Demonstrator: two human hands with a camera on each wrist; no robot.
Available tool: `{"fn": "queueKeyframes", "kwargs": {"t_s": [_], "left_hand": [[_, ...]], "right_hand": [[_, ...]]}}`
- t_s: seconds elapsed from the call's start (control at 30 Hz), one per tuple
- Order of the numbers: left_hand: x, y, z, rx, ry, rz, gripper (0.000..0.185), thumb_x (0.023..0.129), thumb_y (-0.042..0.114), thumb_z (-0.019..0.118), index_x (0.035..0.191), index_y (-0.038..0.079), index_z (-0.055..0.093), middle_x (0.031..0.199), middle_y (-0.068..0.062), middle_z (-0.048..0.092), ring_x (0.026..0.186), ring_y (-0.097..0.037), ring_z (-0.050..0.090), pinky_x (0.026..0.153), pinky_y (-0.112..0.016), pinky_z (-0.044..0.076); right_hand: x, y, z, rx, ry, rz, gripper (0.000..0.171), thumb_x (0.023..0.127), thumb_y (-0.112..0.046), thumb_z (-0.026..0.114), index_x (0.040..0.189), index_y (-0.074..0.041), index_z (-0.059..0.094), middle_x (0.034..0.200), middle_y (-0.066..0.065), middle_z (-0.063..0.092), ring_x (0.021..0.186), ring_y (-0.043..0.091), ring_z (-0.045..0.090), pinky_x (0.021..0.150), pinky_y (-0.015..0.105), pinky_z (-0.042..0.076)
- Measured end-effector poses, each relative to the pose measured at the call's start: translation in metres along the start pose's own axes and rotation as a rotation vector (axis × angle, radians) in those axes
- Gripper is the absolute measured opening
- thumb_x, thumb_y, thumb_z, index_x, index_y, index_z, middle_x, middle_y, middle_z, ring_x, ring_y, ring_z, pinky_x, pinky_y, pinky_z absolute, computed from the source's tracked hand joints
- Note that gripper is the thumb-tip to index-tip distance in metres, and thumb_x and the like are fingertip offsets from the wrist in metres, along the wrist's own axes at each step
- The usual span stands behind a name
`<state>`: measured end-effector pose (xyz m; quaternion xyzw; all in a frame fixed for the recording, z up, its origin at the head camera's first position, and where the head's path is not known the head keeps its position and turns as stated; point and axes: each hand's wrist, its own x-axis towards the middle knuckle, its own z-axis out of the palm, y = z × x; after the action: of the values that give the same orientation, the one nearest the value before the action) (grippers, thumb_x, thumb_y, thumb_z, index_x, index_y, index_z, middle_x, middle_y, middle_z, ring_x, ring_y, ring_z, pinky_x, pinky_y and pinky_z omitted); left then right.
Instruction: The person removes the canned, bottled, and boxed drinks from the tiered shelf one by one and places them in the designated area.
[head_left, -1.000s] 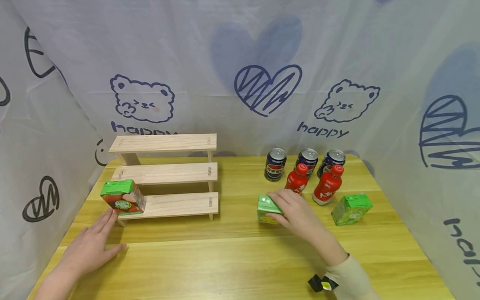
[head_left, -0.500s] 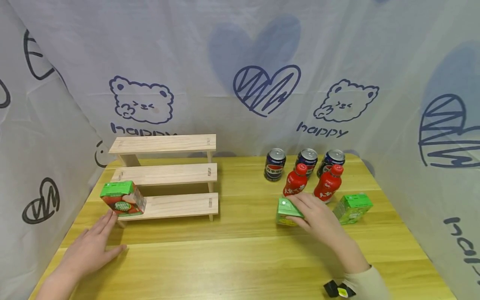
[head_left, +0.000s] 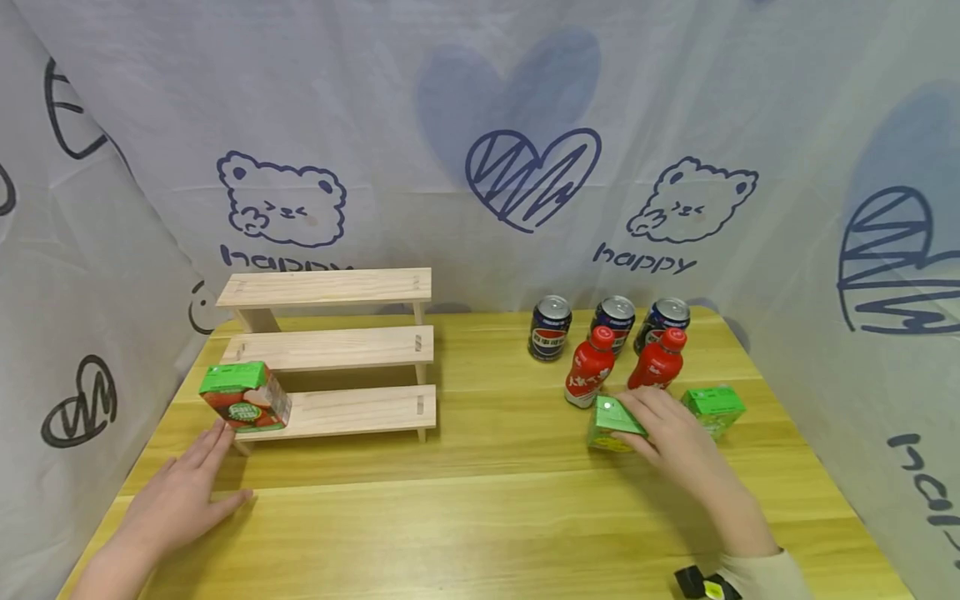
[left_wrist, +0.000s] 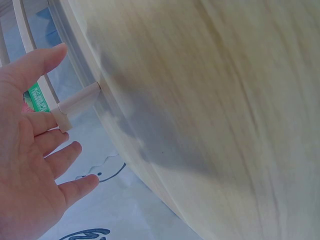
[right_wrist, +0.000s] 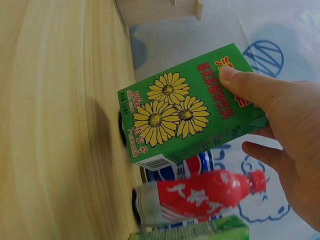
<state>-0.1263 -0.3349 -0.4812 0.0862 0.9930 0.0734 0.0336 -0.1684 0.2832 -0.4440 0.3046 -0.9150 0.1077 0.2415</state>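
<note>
My right hand [head_left: 651, 427] grips a green carton with yellow flowers [head_left: 611, 423] that stands on the table just in front of two red bottles [head_left: 590, 377]. In the right wrist view my thumb [right_wrist: 250, 86] presses the carton's printed face [right_wrist: 175, 115], with my fingers on the far side. A red bottle [right_wrist: 200, 195] and a blue can [right_wrist: 186, 168] lie right behind it. My left hand [head_left: 197, 479] rests flat and open on the table, fingertips just short of a red and green carton [head_left: 244, 398] on the lowest step of the wooden shelf [head_left: 337, 346].
A second green carton [head_left: 712, 407] stands right of my right hand. Three blue cans [head_left: 617, 317] line up behind the bottles. Printed cloth walls close in the table [head_left: 465, 533] on three sides. The shelf's front leg [left_wrist: 77, 102] shows beside my left hand [left_wrist: 30, 150].
My right hand has moved the green flowered carton to the right, from mid-table to just in front of the red bottles. The left hand has stayed still.
</note>
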Motion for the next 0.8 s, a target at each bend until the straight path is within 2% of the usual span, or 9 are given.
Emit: {"fn": "queueKeyframes", "kwargs": {"t_s": [0.17, 0.8], "left_hand": [[0.000, 0.000, 0.000, -0.002, 0.005, 0.003, 0.104, 0.088, 0.060, 0.061, 0.154, -0.004, 0.012, 0.160, -0.028, 0.013, 0.137, -0.053, 0.031, 0.106, -0.074, 0.026], [0.001, -0.003, 0.002, -0.002, 0.002, 0.002, 0.104, 0.088, 0.061, 0.060, 0.154, -0.004, 0.013, 0.161, -0.026, 0.009, 0.137, -0.053, 0.030, 0.106, -0.074, 0.025]], "right_hand": [[-0.006, 0.007, -0.002, -0.011, 0.001, 0.020, 0.055, 0.075, -0.024, 0.078, 0.123, -0.002, 0.063, 0.113, 0.014, 0.065, 0.106, 0.032, 0.061, 0.094, 0.050, 0.052], [-0.018, 0.019, -0.007, -0.023, -0.047, 0.043, 0.056, 0.075, -0.020, 0.078, 0.125, -0.003, 0.063, 0.115, 0.013, 0.066, 0.108, 0.032, 0.060, 0.095, 0.051, 0.050]]}}
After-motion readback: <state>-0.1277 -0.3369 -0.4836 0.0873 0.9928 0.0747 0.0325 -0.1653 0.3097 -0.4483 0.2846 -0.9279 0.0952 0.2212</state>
